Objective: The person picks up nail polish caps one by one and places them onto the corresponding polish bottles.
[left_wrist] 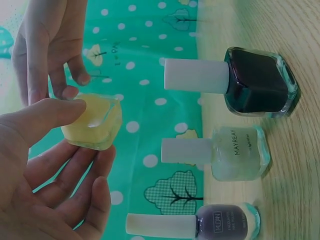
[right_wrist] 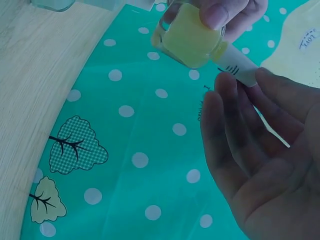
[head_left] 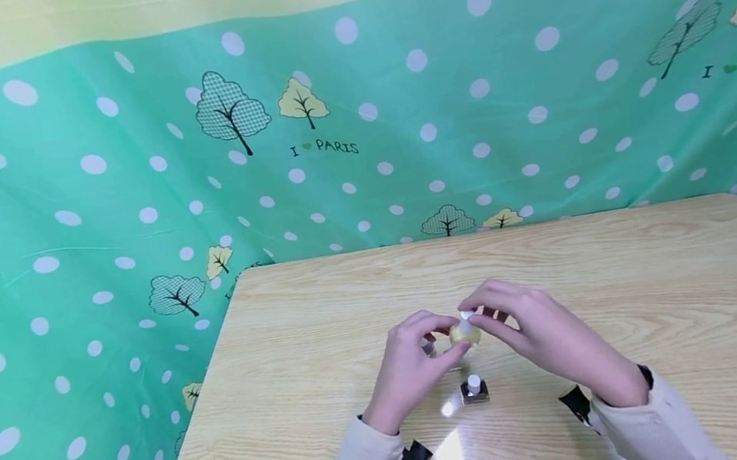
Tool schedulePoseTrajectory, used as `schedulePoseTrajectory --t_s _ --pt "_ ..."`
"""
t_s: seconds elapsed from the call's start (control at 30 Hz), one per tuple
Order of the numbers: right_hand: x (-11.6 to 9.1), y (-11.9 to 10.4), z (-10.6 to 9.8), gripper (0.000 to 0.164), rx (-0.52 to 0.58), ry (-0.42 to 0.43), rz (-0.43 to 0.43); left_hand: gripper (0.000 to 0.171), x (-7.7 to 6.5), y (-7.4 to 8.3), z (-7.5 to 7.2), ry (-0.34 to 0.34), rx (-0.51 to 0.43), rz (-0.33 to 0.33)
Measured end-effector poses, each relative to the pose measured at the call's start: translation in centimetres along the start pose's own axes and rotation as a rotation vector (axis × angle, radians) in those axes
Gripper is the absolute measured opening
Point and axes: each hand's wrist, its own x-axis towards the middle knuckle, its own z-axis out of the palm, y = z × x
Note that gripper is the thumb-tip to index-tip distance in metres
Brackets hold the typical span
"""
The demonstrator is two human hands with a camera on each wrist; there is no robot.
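Note:
A square glass bottle of yellow nail polish (right_wrist: 192,37) is held up above the table, tilted. My left hand (head_left: 406,369) grips the bottle between thumb and fingers. On its white cap (right_wrist: 239,66), the thumb and fingertips of my right hand (head_left: 538,328) pinch from the other side. A yellow band shows between glass and cap; whether the cap is loose I cannot tell. Below the hands stand a dark nail polish (left_wrist: 260,82), a pale one marked MAYREAY (left_wrist: 240,152) and a greyish-purple one (left_wrist: 222,222), all upright with white caps.
The light wood table (head_left: 295,309) reaches back to a green dotted cloth (head_left: 399,140) with printed trees. Black straps (head_left: 414,459) show at both wrists near the sleeves. Glare lies on the tabletop by the left sleeve.

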Motion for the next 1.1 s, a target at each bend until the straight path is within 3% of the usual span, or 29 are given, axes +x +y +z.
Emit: schedulePoseTrajectory --t_s 0.1,0.27,0.5,0.7,0.83,1.0,1.1 --pt "0.00 -0.06 0.21 0.006 -0.025 0.037 0.021 0.026 -0.01 0.14 0.09 -0.001 0.000 0.010" --pt "-0.01 -0.11 0.48 0.013 -0.064 0.059 0.050 0.026 0.05 0.11 0.19 -0.008 0.005 0.017" --pt "-0.21 -0.08 0.16 0.024 -0.011 0.021 -0.035 0.024 0.06 -0.04 0.19 0.006 0.022 0.008" --pt "-0.23 0.02 0.32 0.010 -0.058 0.136 -0.045 0.022 0.08 0.20 0.43 0.042 0.066 0.058" --pt "-0.27 0.12 0.60 0.017 -0.094 0.186 -0.019 0.022 0.18 0.40 0.53 0.051 0.070 0.076" --pt "-0.38 0.07 0.70 0.028 -0.074 0.123 -0.017 0.022 0.33 0.28 0.30 0.058 0.081 0.068" --pt "-0.35 0.08 0.69 0.033 -0.071 0.082 -0.062 0.024 0.41 0.19 0.10 0.074 0.097 0.059"
